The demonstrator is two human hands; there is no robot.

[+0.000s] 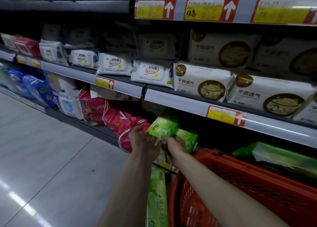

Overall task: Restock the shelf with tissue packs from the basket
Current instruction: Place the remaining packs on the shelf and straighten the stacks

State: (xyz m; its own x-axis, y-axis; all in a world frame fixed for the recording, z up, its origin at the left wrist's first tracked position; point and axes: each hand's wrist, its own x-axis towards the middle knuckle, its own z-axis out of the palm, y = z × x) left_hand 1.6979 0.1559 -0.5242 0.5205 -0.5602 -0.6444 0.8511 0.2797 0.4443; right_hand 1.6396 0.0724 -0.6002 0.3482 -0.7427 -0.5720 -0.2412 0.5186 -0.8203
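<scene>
Fingers point(165, 138) of the right hand point(175, 146) curled round the lower edge of a green tissue pack point(162, 126), thumb laid on its front face, other fingertips hidden beneath. Left hand point(143, 143) alongside, just to the left, palm turned upward. Its fingers point(153, 140) loosely spread and nearly straight, reaching toward the pack's lower left corner, thumb raised beside that corner; contact with the pack not clear enough to call. Both forearms bare, stretched forward and down from the lower edge of view, converging at the wrists. Right forearm passing above the rim of the orange-red basket point(240, 172). Pack tilted, upper end leaning back into the dark opening of the bottom shelf point(104, 130), under the grey price rail point(188, 106). Second green pack point(188, 137) just behind and to the right, partly covered by the right hand. Pink drawstring bags point(123, 122) on the same shelf immediately left, close against the left thumb. More green packs point(281, 156) farther right on that shelf, beyond the basket. One long green pack point(157, 201) upright between the basket's left wall and the tiled floor point(51, 158), below the left forearm
</scene>
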